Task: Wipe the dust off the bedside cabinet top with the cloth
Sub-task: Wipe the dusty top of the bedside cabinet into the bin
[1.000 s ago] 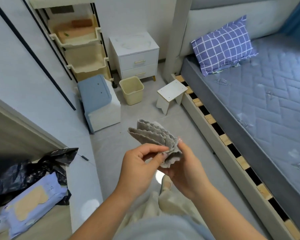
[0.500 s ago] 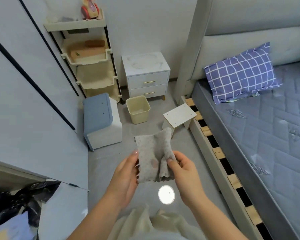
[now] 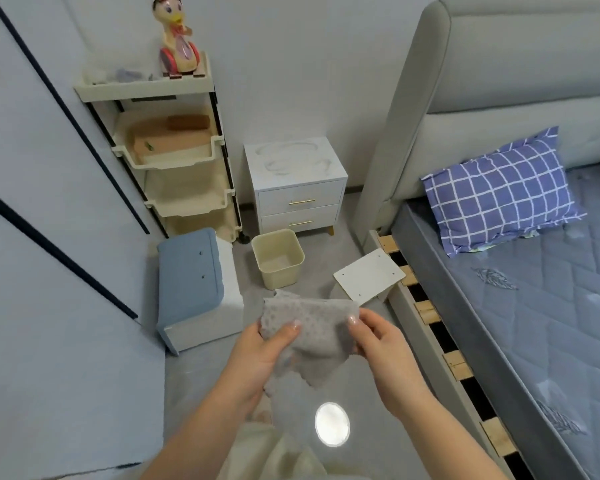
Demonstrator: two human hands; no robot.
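A grey dotted cloth [image 3: 314, 332] is spread out between both my hands at the lower middle of the view. My left hand [image 3: 260, 351] pinches its left edge and my right hand [image 3: 378, 344] holds its right edge. The white bedside cabinet [image 3: 293, 161] stands far ahead against the wall, between the shelf rack and the bed's headboard. Its top shows pale curved dust streaks. It has two drawers with gold handles. Both hands are well short of it, above the floor.
A cream bin [image 3: 278, 259] and a small white stool [image 3: 368, 275] stand on the floor in front of the cabinet. A blue-and-white box [image 3: 191, 278] sits at the left. A cream shelf rack [image 3: 174, 157] carries a duck toy [image 3: 175, 39]. The bed [image 3: 534, 289] with a checked pillow [image 3: 499, 188] fills the right.
The view has tilted up and moved nearer the cabinet. My hands have unfolded the bunched cloth and now hold it stretched wide between them.
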